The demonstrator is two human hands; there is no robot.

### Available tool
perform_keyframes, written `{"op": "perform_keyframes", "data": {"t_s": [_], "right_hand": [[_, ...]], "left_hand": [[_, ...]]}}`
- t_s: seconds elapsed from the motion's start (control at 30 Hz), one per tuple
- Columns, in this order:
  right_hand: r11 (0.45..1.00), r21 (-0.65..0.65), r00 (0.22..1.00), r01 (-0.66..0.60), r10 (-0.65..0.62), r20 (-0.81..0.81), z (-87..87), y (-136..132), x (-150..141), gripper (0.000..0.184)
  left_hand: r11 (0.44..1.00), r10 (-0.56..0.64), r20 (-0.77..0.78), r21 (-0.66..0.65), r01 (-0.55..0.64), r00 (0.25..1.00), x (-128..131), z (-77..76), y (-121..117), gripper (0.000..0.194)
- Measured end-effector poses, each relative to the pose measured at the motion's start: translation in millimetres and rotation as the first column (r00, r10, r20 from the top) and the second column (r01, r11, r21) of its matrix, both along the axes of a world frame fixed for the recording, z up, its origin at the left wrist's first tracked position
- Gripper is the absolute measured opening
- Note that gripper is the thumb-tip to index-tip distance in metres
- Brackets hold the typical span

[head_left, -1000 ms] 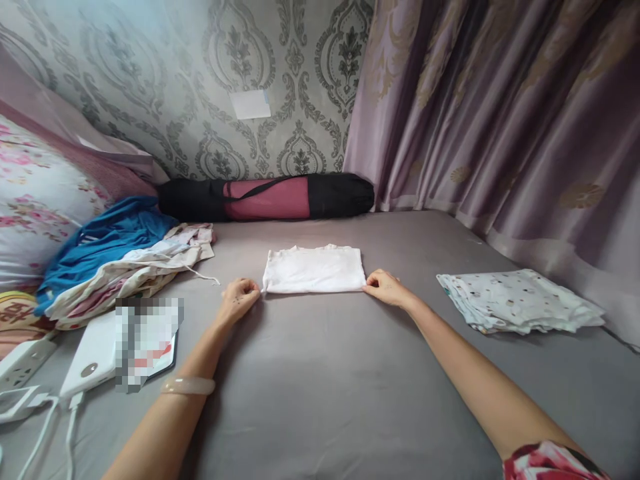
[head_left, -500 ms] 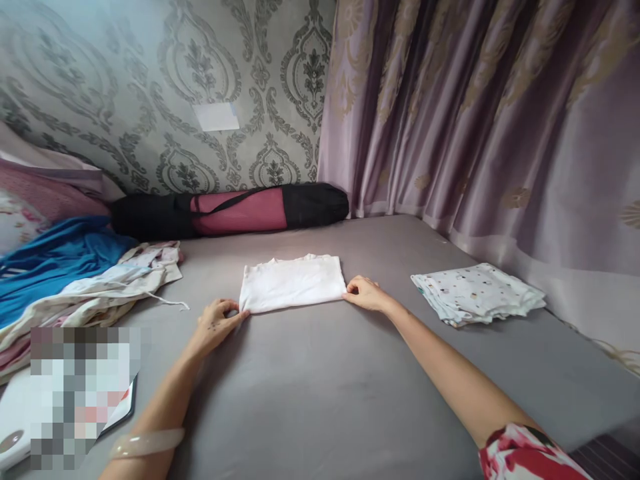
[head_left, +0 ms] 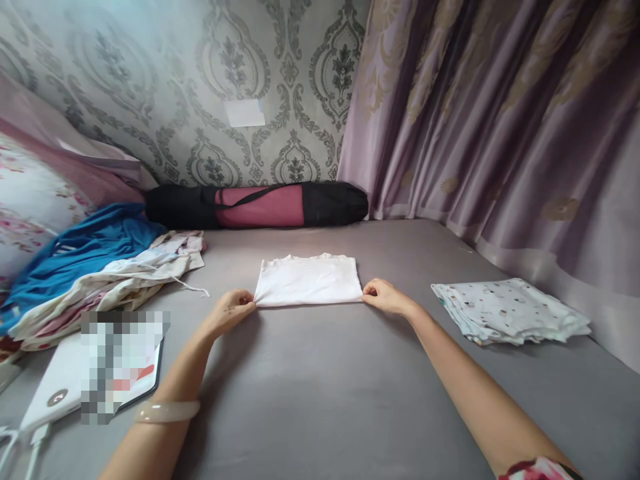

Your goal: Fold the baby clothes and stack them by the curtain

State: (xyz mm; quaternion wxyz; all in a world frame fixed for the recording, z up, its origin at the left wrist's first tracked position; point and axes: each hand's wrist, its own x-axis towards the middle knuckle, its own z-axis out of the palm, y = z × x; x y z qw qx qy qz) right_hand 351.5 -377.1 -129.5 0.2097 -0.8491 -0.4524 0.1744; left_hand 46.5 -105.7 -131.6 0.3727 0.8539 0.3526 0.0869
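A white cloth garment (head_left: 309, 280), folded into a rectangle, lies flat on the grey bed sheet (head_left: 320, 387). My left hand (head_left: 234, 310) pinches its near left corner between thumb and fingers. At the near right corner, my right hand (head_left: 387, 296) grips the cloth the same way. The near edge runs straight between both hands. Off to the right sits a stack of folded white printed cloths (head_left: 510, 308), apart from my right hand.
Rumpled clothes with a blue garment (head_left: 95, 243) lie at the left beside a floral pillow (head_left: 30, 193). A black and maroon roll bag (head_left: 260, 205) rests along the wall. A white device (head_left: 60, 383) with a cable lies near my left forearm. Curtains (head_left: 480, 120) hang at the right.
The view has swung left, so everything appears shifted to the right. Both hands keep their hold on the white garment's near corners, and the garment looks otherwise unchanged.
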Motion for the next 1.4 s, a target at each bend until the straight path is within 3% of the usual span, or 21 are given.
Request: {"op": "perform_keyframes", "data": {"t_s": [0.07,0.2,0.3,0.4,0.5,0.63,0.77,1.1,1.4], "right_hand": [[0.997,-0.012,0.997,0.072,-0.072,0.015,3.2,4.1,-3.2,0.016],[0.976,0.046,0.939,0.214,-0.218,0.265,11.4,18.5,-22.0,0.020],[0.976,0.077,0.900,0.205,-0.219,0.377,14.3,36.4,-41.2,0.023],[0.985,0.102,0.901,0.138,-0.167,0.400,11.2,60.7,-60.1,0.028],[0.991,0.128,0.914,0.035,-0.084,0.396,3.9,88.3,-77.3,0.035],[0.997,0.064,0.936,-0.050,0.024,0.351,-4.9,118.1,-93.4,0.049],[0.994,-0.045,0.941,-0.097,0.106,0.321,-8.0,130.0,-95.7,0.055],[0.999,-0.037,0.923,-0.033,0.045,0.382,-24.0,131.7,-86.3,0.055],[0.999,-0.040,0.928,-0.026,0.039,0.371,-21.5,129.5,-82.5,0.054]], "left_hand": [[0.985,-0.045,-0.036,0.166,0.050,0.998,2.3,1.1,2.5,0.029],[0.875,-0.089,-0.135,0.462,0.142,0.987,3.3,4.1,-1.4,0.020],[0.831,0.051,-0.233,0.549,0.088,0.971,3.4,8.1,-8.3,0.021],[0.771,0.167,-0.158,0.636,-0.029,0.973,14.4,12.2,-15.4,0.027],[0.770,0.070,-0.052,0.638,-0.021,0.996,43.6,11.6,-24.7,0.027],[0.803,-0.146,-0.004,0.583,0.121,0.989,96.3,1.2,-41.1,0.037],[0.831,-0.112,-0.067,0.541,0.130,0.991,131.0,-9.4,-52.9,0.045],[0.824,-0.027,-0.209,0.548,0.140,0.977,137.5,-28.2,-45.9,0.052],[0.821,-0.013,-0.216,0.556,0.134,0.976,136.1,-24.1,-46.6,0.053]]}}
